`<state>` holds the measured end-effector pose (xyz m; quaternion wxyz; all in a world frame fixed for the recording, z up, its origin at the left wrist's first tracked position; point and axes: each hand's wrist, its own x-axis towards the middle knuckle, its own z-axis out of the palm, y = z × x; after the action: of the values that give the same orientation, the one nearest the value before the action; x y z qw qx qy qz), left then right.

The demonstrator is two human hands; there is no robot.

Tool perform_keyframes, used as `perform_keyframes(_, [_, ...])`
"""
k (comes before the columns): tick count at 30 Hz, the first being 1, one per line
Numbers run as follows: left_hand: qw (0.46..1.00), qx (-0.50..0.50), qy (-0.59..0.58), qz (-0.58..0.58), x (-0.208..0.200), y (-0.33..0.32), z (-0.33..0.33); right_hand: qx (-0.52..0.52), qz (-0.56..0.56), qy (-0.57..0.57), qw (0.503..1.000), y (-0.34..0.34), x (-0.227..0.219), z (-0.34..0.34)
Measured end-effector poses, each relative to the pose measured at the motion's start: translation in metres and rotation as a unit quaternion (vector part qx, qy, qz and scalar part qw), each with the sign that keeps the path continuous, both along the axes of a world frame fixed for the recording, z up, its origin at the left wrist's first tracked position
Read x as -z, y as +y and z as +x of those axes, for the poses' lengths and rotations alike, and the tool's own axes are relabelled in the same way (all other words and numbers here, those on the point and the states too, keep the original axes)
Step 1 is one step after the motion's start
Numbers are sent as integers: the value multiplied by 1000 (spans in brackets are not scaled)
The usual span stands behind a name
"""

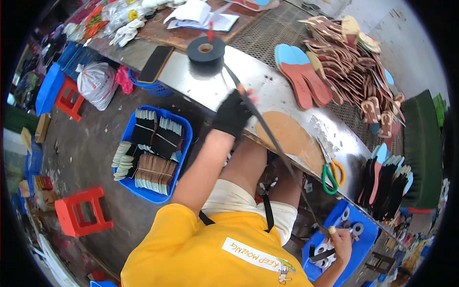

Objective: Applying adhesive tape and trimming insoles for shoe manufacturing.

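Note:
A thick roll of black tape [205,60] stands on the metal worktop. From it a long black strip [277,143] runs down past my lap to the lower right. My left hand [234,111], in a black fingerless glove, is closed on the strip close to the roll. Lower right, beside my hip, my bare right hand [341,245] pinches the strip's far part, so it stretches between both hands. A round tan board [289,138] lies under the strip at the table edge. Scissors with green and orange handles [331,174] rest to its right.
A pile of insoles [339,62] covers the mesh at the back right, with black insoles [385,182] stacked nearer. A blue bin [368,234] with white rolls sits below my right hand. On the left are a blue crate of bundled insoles [186,138], a red stool [83,210] and a phone [157,64].

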<state>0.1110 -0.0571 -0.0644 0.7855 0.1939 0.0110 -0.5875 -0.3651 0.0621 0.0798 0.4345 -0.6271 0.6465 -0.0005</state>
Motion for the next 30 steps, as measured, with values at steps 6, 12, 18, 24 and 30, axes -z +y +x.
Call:
perform_keyframes(6, [874, 181, -445, 74, -71, 80, -70, -74, -177, 28, 981, 8, 89, -38])
perform_keyframes(12, [754, 407, -501, -126, -27, 149, -160, -78, 185, -381, 903, -73, 75, 168])
perform_keyframes(18, [548, 431, -708, -110, -12, 159, -138, -28, 171, -565, 807, -90, 79, 231])
perform_keyframes(24, [906, 323, -271, 41, -37, 102, -61, -151, 164, -417, 881, -56, 73, 117])
perform_keyframes(30, [906, 306, -289, 30, -40, 94, -97, -266, 11, -165, 950, -55, 97, 62])
